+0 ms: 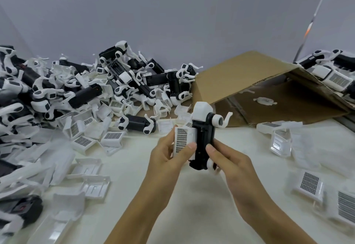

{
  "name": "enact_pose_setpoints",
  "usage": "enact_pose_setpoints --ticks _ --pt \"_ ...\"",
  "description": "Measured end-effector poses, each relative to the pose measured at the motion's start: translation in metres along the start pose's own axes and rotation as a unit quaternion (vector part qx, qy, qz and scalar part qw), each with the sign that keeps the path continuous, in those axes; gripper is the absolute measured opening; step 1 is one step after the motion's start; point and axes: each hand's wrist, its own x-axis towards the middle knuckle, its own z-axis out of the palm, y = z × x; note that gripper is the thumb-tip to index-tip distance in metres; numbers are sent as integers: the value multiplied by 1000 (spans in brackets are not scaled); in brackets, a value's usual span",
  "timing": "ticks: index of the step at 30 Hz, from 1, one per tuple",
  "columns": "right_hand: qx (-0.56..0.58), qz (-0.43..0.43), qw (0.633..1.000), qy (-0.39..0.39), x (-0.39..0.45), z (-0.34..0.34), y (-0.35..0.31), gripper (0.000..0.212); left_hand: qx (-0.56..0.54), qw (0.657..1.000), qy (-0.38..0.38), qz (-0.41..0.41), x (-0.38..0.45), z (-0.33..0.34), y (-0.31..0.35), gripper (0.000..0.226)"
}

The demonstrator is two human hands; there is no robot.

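Note:
I hold a black-and-white robot-dog toy body (203, 136) upright above the white table, its white head block at the top and a white leg joint sticking out to the right. My right hand (228, 163) grips the black body from the right, thumb on its front. My left hand (169, 153) pinches a white cover piece with a grid-patterned sticker (181, 142) against the body's left side.
A big heap of similar black-and-white toy bodies (80, 90) and loose white covers (84, 142) fills the left and back. An open cardboard box (249, 78) lies on its side at back right. More white covers (309, 184) lie at the right.

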Motion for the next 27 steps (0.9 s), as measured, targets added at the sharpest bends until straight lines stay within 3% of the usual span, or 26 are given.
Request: enact_pose_setpoints --ticks 2,6,11,20,25,27 --pt "1 5 1000 -6 0 0 1 28 28 999 38 19 -1 -1 0 37" --pt "6 10 1000 -1 1 -1 3 27 -43 995 81 33 -1 0 0 67" --pt "1 0 1000 1 0 1 0 24 3 995 69 74 -5 6 -3 43" --pt "34 22 999 -9 1 -2 -1 27 72 993 75 50 -6 5 -5 50" --pt "11 36 999 -2 0 -2 -5 46 92 995 -14 22 -9 8 1 44" --pt "-27 22 999 22 1 -1 -6 60 124 991 8 57 -13 12 1 54"
